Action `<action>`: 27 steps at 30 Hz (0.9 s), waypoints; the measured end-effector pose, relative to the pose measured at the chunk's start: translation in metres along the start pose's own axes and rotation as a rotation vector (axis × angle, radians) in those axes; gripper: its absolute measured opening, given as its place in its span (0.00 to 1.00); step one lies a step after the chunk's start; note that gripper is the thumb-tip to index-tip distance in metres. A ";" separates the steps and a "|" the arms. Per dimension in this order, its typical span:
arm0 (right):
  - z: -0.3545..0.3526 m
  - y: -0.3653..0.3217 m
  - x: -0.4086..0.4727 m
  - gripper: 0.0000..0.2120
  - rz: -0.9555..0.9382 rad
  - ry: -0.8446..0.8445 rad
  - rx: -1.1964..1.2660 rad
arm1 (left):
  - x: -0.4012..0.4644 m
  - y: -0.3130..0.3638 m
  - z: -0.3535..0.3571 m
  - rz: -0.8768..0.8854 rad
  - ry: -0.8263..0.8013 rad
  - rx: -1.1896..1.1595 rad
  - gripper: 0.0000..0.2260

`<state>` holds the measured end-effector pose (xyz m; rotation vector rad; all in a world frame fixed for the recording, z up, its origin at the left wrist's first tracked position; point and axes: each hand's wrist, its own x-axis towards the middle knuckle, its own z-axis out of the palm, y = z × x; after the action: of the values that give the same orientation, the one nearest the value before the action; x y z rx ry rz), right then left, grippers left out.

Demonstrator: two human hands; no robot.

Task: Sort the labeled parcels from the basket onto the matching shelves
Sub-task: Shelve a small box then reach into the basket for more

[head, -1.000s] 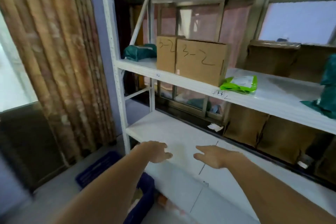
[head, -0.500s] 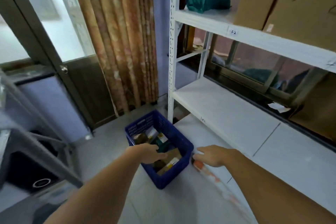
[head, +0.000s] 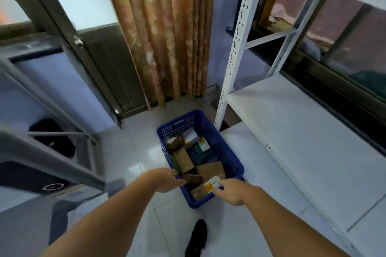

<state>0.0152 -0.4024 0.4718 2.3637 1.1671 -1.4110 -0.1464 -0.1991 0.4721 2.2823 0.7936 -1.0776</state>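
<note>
From the head view, the person has turned away from the shelves and bent over the blue basket (head: 221, 148), which a moment ago sat well below the outstretched arms and now lies right under them. The basket stands on the tiled floor just left of the white shelf unit (head: 296, 131), beside its front upright. Inside it lie a good number of parcels (head: 210, 170), brown card ones mostly, with a few pale and green packets toward the basket's far end.

The left hand (head: 167, 180) has come down to the basket's near-left rim, fingers loosely spread, gripping nothing that I can see. The right hand (head: 230, 191) is at the near-right corner, fingertips against a small white-and-yellow labelled packet (head: 212, 183); whether it has actually pinched it, I cannot tell.

So the previous trip looks finished and a fresh pick is starting. Plenty remains in the basket, so I'd judge the sorting far from done.
</note>
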 end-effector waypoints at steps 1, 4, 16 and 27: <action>-0.009 0.000 0.013 0.25 0.003 -0.013 0.000 | 0.012 -0.003 -0.006 -0.010 -0.011 -0.002 0.35; -0.034 0.000 0.053 0.27 -0.025 -0.072 -0.003 | 0.047 -0.010 -0.020 -0.015 -0.034 -0.010 0.32; -0.088 -0.012 0.206 0.28 -0.031 -0.190 -0.058 | 0.187 -0.048 -0.055 -0.022 -0.138 0.000 0.34; -0.105 -0.025 0.359 0.30 0.001 -0.239 -0.075 | 0.329 -0.088 -0.084 0.044 -0.228 0.057 0.34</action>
<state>0.1609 -0.1392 0.2479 2.0770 1.1325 -1.5685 0.0082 0.0132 0.2398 2.1620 0.6255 -1.3263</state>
